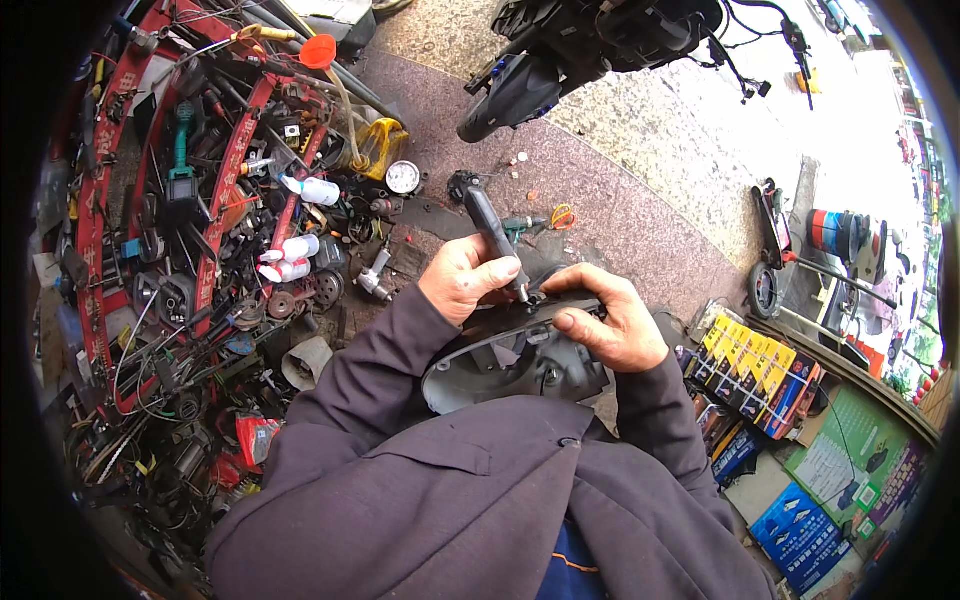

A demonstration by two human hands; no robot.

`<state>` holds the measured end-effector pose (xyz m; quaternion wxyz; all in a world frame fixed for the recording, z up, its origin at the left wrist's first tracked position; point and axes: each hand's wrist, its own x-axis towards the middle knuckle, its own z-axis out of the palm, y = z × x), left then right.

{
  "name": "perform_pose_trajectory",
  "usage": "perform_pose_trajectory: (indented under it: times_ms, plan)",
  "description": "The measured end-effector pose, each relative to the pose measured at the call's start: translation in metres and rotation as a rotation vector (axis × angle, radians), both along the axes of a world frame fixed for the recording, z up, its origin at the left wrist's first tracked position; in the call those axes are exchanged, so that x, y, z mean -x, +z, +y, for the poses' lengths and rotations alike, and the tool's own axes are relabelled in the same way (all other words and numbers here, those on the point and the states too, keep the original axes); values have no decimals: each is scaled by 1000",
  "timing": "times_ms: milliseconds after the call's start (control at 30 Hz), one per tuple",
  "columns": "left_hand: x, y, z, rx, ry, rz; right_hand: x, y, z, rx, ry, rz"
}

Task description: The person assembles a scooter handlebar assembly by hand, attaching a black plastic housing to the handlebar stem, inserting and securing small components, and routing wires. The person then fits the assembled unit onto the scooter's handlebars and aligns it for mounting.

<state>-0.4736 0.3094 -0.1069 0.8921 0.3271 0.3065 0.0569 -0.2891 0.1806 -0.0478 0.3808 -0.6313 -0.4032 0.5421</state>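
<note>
My left hand (468, 275) is closed round a dark stick-shaped tool (487, 215), thumb pressed along its side. A short metal tip at the tool's lower end meets the upper edge of a grey and black moulded housing (520, 365). The housing, perhaps a vehicle lamp shell, rests against my body, with openings and round bosses on the side toward me. My right hand (612, 322) grips its upper right edge, the thumb bent on the near side and the fingers over the top. What lies under those fingers is hidden.
A red metal rack (225, 190) crowded with tools and parts fills the left. White bottles (300, 250) and a yellow jug (382, 145) stand beside it. A motorcycle (600, 50) is ahead. Orange-handled scissors (563, 217) lie on the floor; yellow boxes (745, 360) are stacked right.
</note>
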Motion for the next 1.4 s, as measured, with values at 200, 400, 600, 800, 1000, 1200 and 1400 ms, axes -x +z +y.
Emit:
perform_pose_trajectory:
  times_ms: [200, 400, 600, 800, 1000, 1200, 1400]
  plan:
    - [-4, 25, -7, -74, 116, -97, -3, 6, -6, -66, 19, 38]
    - [-3, 37, -14, -24, 115, -73, -4, 6, -17, -127, 37, 6]
    - [-3, 39, -22, 35, 147, -86, -4, 7, -27, -101, 20, 13]
    - [-4, 43, -23, 101, 180, -143, -5, 7, -29, -110, 27, 0]
    - [-6, 43, -23, 13, 113, -65, -5, 8, -31, -117, 14, -3]
    - [-9, 43, -21, -143, -2, -41, -6, 8, -30, -116, 0, -1]
    - [-14, 44, -17, -252, -95, -16, -5, 10, -30, -121, -15, -20]
